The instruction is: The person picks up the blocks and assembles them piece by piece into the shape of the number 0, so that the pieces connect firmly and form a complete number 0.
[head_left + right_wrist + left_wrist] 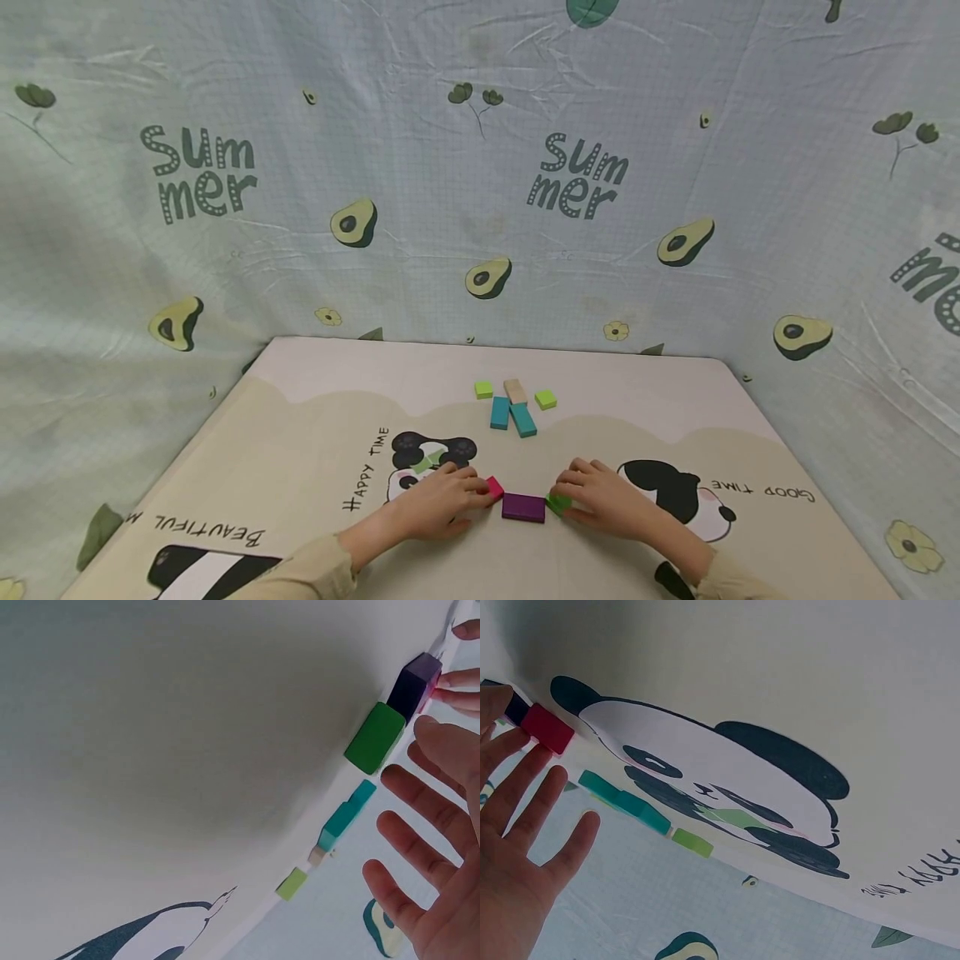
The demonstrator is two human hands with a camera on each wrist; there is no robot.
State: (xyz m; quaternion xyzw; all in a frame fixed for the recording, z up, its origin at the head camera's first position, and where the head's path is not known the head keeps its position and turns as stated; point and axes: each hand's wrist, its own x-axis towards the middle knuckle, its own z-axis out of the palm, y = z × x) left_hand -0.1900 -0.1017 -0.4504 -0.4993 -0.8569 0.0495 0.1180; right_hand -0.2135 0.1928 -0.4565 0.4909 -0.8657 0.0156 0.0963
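Note:
A purple block (pixel 523 507) lies on the table in front of me, between my two hands. My left hand (pixel 438 504) is at a red block (pixel 494 489) just left of the purple one. In the left wrist view its fingers are extended, fingertips close against the red block (pixel 548 729). On the other side, my right hand (pixel 600 500) is at a green block (pixel 558 503). In the right wrist view, the green block (pixel 375 739) adjoins the purple block (pixel 414 686). The right fingers are spread and fairly straight, the thumb close to the green block.
Farther back lie two teal blocks (pixel 500 413), a wooden-coloured block (pixel 515 391) and two light-green blocks (pixel 483 389). Panda pictures and lettering decorate the table mat (pixel 315 467). A curtain (pixel 420 167) printed with avocados hangs behind and beside the table.

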